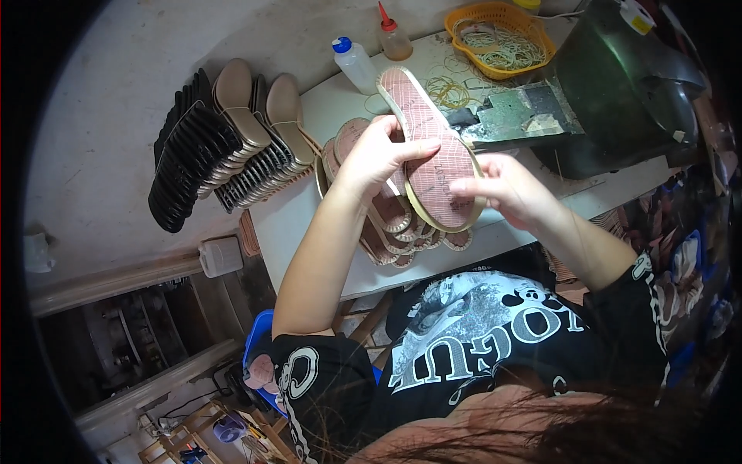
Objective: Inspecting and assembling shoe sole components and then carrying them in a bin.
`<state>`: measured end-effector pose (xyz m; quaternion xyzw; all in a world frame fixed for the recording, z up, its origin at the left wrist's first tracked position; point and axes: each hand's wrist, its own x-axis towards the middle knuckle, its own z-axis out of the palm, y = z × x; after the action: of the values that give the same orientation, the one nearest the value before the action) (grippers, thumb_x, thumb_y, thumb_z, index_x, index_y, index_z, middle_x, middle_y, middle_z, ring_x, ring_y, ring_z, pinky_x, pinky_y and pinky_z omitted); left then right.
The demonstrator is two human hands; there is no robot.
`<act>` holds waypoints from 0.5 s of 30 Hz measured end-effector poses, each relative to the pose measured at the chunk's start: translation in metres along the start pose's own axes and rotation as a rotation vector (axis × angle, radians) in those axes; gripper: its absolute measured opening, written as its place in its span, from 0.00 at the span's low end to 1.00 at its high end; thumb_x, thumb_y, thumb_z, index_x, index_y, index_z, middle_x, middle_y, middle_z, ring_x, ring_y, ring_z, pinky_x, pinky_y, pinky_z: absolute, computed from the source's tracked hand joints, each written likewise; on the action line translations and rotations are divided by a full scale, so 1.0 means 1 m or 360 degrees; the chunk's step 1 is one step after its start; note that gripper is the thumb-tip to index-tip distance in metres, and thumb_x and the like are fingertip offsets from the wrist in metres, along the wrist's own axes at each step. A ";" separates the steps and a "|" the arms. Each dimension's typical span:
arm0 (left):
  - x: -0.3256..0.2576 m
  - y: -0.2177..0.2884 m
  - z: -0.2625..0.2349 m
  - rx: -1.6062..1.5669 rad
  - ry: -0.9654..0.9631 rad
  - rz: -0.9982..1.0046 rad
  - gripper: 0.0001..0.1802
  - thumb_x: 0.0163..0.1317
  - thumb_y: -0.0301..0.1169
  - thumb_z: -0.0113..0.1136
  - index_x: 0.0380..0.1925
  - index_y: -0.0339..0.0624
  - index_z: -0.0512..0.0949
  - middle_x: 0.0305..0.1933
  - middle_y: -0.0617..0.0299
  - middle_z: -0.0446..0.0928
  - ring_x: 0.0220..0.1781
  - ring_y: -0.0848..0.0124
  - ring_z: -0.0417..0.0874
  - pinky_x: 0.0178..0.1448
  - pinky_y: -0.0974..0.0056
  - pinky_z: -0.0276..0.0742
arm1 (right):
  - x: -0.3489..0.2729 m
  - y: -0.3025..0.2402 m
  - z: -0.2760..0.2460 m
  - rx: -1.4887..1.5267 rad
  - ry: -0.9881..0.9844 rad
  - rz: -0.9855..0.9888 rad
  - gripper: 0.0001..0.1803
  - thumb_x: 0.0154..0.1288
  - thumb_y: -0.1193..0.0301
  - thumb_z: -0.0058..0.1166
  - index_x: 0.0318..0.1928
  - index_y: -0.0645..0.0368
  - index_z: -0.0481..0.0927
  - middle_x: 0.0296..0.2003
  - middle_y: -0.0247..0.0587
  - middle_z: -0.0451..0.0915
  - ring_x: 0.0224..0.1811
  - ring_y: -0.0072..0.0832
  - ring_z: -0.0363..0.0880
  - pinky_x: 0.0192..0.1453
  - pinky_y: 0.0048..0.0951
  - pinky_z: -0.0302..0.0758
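Note:
A pinkish insole [440, 174] with a pale grid pattern and a cream rim is held up over the table, its narrow end pointing away from me. My left hand [382, 158] grips its left side, thumb across the face and fingers partly hidden behind. At the wide end, my right hand [502, 189] pinches the right edge, with its thumb on the face. Below the raised piece lies a pile of similar insoles [390, 240] with ribbed edges, partly covered by my left hand and the insole.
Bundled soles [193, 155], black and beige, stand at the left. A blue-capped bottle [355, 66], a red-nozzled bottle [396, 42] and a yellow basket [506, 71] of pale bands line the far side. A green machine [618, 85] occupies the right of the white table [274, 224].

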<state>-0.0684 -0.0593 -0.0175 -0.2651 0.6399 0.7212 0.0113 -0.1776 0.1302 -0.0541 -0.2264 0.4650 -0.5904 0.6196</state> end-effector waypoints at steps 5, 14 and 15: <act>0.005 -0.003 -0.001 -0.0158 0.0074 0.0048 0.25 0.51 0.31 0.71 0.47 0.28 0.74 0.42 0.55 0.80 0.42 0.71 0.81 0.51 0.67 0.76 | -0.023 0.027 0.031 0.0206 0.0119 0.0152 0.15 0.61 0.70 0.61 0.45 0.66 0.80 0.38 0.42 0.83 0.39 0.25 0.83 0.45 0.25 0.80; 0.033 0.005 -0.028 0.0476 0.0340 -0.0028 0.39 0.45 0.36 0.76 0.51 0.19 0.69 0.51 0.42 0.74 0.53 0.62 0.77 0.58 0.64 0.72 | -0.002 0.035 0.049 0.0549 0.0386 -0.0117 0.14 0.67 0.70 0.54 0.45 0.70 0.79 0.36 0.47 0.83 0.37 0.27 0.84 0.43 0.25 0.81; 0.038 0.002 -0.032 0.0819 0.0517 0.0130 0.43 0.44 0.36 0.76 0.54 0.18 0.67 0.57 0.39 0.70 0.59 0.60 0.74 0.62 0.63 0.70 | 0.000 0.033 0.050 0.0586 0.0369 -0.0144 0.14 0.67 0.70 0.54 0.46 0.70 0.78 0.37 0.47 0.83 0.37 0.27 0.84 0.42 0.24 0.81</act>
<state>-0.0902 -0.1018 -0.0327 -0.3394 0.8052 0.4833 -0.0535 -0.1185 0.1232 -0.0586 -0.0607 0.4069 -0.7146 0.5657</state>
